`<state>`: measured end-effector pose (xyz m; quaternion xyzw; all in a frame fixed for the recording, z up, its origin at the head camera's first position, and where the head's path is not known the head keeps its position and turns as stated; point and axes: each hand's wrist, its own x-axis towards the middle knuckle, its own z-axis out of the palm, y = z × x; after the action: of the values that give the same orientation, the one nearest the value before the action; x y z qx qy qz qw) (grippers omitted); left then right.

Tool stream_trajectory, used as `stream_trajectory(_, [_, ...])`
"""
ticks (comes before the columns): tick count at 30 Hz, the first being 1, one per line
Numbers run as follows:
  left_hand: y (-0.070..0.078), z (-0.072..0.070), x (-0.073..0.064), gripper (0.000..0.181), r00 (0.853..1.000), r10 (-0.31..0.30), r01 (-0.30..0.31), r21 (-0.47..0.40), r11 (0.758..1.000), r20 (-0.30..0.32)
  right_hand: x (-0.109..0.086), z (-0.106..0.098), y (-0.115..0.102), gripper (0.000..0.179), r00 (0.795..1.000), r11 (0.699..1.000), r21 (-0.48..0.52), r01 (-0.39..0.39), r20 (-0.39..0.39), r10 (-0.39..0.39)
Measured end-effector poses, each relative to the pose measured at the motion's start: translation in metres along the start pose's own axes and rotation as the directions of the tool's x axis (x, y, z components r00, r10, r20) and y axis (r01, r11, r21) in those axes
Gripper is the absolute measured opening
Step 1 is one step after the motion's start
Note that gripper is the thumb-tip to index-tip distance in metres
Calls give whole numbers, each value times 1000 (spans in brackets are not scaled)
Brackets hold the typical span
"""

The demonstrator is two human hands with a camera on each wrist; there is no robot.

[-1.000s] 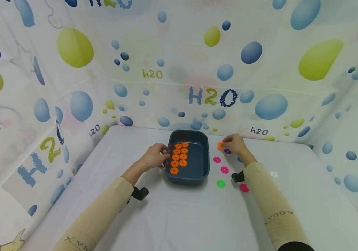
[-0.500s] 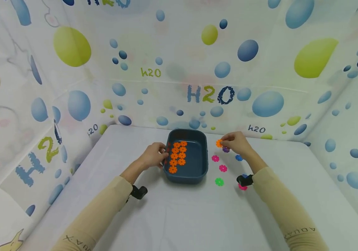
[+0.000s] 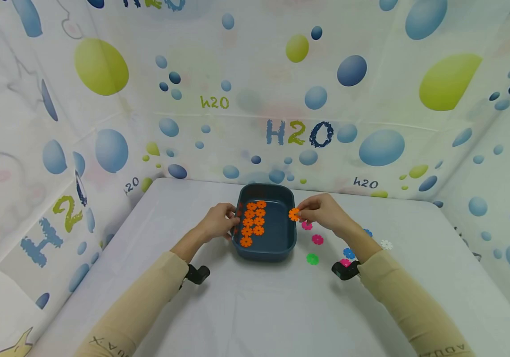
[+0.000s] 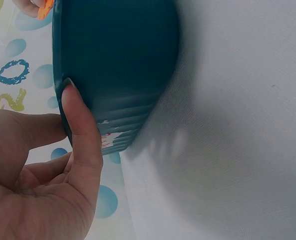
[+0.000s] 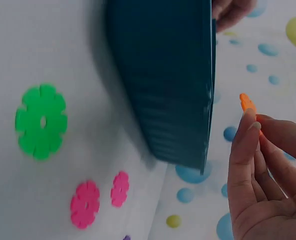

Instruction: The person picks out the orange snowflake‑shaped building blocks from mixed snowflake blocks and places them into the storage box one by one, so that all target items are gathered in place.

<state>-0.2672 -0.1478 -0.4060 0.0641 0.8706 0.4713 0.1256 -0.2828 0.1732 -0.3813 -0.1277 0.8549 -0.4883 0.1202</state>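
Note:
A dark blue plastic bin (image 3: 279, 230) stands on the white-covered table, with several orange flower-shaped discs (image 3: 248, 214) lying in two columns along the left of its floor. My left hand (image 3: 217, 221) grips the bin's left rim; in the left wrist view the thumb (image 4: 83, 125) lies on the outer wall (image 4: 118, 50). At the opposite rim, my right hand (image 3: 324, 214) pinches one orange flower-shaped disc (image 3: 293, 214) between thumb and fingertips. The right wrist view has this disc (image 5: 247, 102) nearly edge-on, raised above the rim level.
Loose flower-shaped discs lie right of the bin: green (image 3: 312, 259), pink (image 3: 317, 239), blue (image 3: 349, 253) and white (image 3: 386, 244). One pink-red disc (image 3: 345, 263) is partly behind the right wrist camera (image 3: 346, 270). A bubble-printed cloth (image 3: 237, 64) hangs behind the table.
My right hand has brought the orange disc from the table's far right leftward to the bin's right rim. The left hand keeps its grip, and the bin has not visibly moved.

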Motion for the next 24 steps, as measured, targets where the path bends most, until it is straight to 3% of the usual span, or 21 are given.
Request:
stream_trajectory(11, [1,0,0,33,1000,-7,7,-10,1000,1,1,28,-15,20,988,995,26,97,120,-99])
stream_trajectory(17, [1,-1,-1,33,1000,-3,3,-12,1000,1,6,43,-21,18,976,989,-8,151,158,-148])
stream_trajectory(24, [1,0,0,33,1000,-5,5,-11,1000,-5,12,57,-24,20,973,989,-19,145,183,-139])
